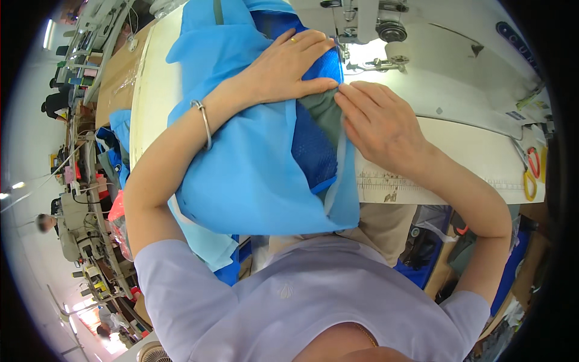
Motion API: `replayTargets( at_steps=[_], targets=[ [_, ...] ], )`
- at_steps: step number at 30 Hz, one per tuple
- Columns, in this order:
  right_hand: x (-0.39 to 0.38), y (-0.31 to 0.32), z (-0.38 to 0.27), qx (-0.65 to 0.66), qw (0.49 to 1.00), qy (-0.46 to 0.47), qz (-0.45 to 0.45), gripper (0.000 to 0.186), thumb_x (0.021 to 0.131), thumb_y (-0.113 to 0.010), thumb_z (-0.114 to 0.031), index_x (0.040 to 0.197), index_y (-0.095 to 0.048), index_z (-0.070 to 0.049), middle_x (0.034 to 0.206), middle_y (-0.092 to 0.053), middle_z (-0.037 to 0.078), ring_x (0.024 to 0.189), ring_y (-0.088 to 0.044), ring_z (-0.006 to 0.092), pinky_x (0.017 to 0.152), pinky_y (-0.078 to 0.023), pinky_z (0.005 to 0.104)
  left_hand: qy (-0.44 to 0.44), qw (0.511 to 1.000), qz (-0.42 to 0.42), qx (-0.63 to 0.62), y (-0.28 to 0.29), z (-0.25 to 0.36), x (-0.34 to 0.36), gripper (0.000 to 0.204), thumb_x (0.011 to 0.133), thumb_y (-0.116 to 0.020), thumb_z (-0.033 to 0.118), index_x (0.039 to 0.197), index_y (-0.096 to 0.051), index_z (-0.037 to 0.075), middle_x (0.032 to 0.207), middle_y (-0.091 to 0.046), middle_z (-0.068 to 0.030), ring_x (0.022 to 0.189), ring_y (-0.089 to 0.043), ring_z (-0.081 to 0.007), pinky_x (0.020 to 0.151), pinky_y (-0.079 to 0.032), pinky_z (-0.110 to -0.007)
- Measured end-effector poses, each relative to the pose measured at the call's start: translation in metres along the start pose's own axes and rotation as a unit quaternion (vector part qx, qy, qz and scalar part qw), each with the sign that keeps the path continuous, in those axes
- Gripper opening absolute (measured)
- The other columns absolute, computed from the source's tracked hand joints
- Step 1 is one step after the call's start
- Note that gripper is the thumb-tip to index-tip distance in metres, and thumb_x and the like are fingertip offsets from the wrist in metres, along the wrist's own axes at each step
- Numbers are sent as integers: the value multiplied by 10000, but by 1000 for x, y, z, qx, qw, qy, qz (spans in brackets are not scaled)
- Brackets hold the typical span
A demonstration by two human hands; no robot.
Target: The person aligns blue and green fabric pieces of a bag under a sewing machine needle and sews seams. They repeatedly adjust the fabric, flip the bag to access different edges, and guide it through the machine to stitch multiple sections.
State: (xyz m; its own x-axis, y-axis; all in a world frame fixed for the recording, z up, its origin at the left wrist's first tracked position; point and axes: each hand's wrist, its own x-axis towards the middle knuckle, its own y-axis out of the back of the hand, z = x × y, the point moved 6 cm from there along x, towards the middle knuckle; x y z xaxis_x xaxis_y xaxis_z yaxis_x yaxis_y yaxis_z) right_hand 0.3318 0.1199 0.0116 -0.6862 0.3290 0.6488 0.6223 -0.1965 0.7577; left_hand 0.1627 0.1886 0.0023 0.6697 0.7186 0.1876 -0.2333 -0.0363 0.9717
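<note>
A light-blue garment (pixel 241 181) with dark-blue mesh lining (pixel 313 158) and a grey-green strip (pixel 322 117) lies over the table and hangs past its front edge. My left hand (pixel 289 69) rests flat on it, fingers stretched toward the sewing machine's needle area (pixel 345 53) and thumb reaching the fabric's right edge. Close to that thumb tip, my right hand (pixel 380 120) pinches the same edge between thumb and fingers. The fabric's edge runs up beside the needle, where a lamp shines brightly. The exact stitching point is too small to make out.
The white sewing machine (pixel 464 66) fills the far right. Scissors with red and yellow handles (pixel 531 172) lie at the table's right end. A printed ruler scale (pixel 398 182) runs along the front edge. Machines and people stand far left.
</note>
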Motion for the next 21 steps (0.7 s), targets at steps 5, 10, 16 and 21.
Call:
replayTargets(
  at_steps=[5,10,16,21],
  targets=[
    [-1,1,11,-2,998,-52,-23,416,807,-725,-129,1156,-644,83,1175,-635,160,1093,-602,276,949,-514,391,61,987,-149,-26,-5,-19,31,673,928,-626,559,1236,-625,-40,1226,-638,-219,1198,-579,-367,1091,-392,-479],
    [-2,2,14,7,998,-60,-12,411,816,-726,-137,1160,-641,71,1178,-638,152,1096,-604,286,963,-509,386,9,994,-89,-61,6,-18,40,586,928,-660,521,1198,-641,1,1137,-666,-217,1061,-617,-407,932,-483,-470],
    [-4,17,-5,44,998,-20,36,369,726,-742,-90,1072,-674,17,1107,-652,106,1050,-621,280,889,-535,386,35,998,-19,-43,30,-15,20,477,986,-615,424,1245,-644,25,1172,-667,-213,1068,-617,-405,935,-489,-464],
    [-2,29,-44,159,985,57,17,369,697,-701,-68,1056,-683,15,1076,-658,107,1026,-622,272,873,-538,377,90,994,-24,53,85,19,-53,273,1028,-579,252,1093,-720,28,995,-728,-131,864,-675,-339,792,-532,-404]
  ],
)
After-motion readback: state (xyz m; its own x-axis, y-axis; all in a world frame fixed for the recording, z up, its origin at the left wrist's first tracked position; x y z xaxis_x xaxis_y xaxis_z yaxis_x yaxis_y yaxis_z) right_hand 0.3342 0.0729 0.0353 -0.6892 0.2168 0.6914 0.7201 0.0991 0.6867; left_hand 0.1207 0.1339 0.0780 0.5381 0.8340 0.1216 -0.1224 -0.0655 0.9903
